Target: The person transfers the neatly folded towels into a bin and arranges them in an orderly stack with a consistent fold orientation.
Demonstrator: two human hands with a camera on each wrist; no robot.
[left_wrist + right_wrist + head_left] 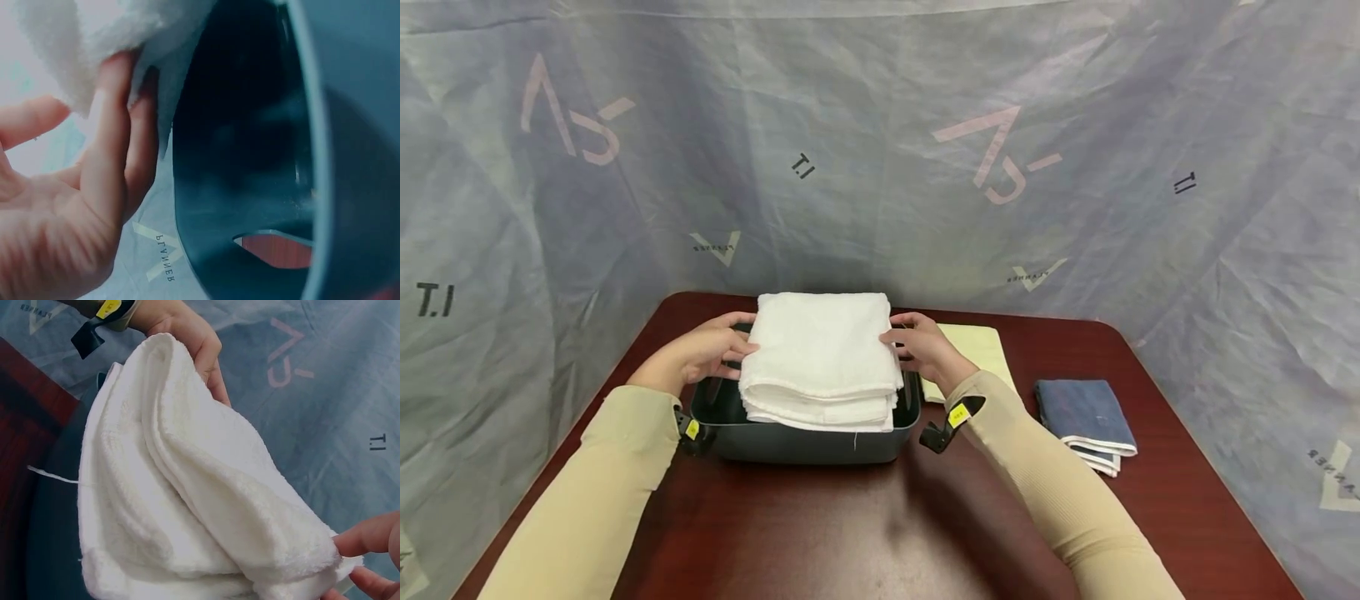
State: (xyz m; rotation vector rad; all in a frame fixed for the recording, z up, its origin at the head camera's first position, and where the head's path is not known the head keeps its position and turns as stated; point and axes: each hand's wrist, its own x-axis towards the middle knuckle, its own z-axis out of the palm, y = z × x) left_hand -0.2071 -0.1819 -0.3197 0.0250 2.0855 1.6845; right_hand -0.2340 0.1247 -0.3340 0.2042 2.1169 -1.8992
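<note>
A folded white towel (823,346), several layers thick, is held over a dark grey bin (805,446). My left hand (703,346) grips its left side, thumb on top and fingers beneath; the left wrist view shows those fingers (112,125) under the cloth, beside the bin's opening. On the opposite side my right hand (928,346) pinches the towel's edge. In the right wrist view, the towel (187,487) shows its folded layers and a loose thread. The towel hides most of the bin's inside.
Behind my right hand lies a pale yellow cloth (981,350), partly covered by the arm. A folded blue cloth (1086,412) with white edging rests farther right on the dark red table (820,533). A grey printed sheet (880,167) hangs around the table.
</note>
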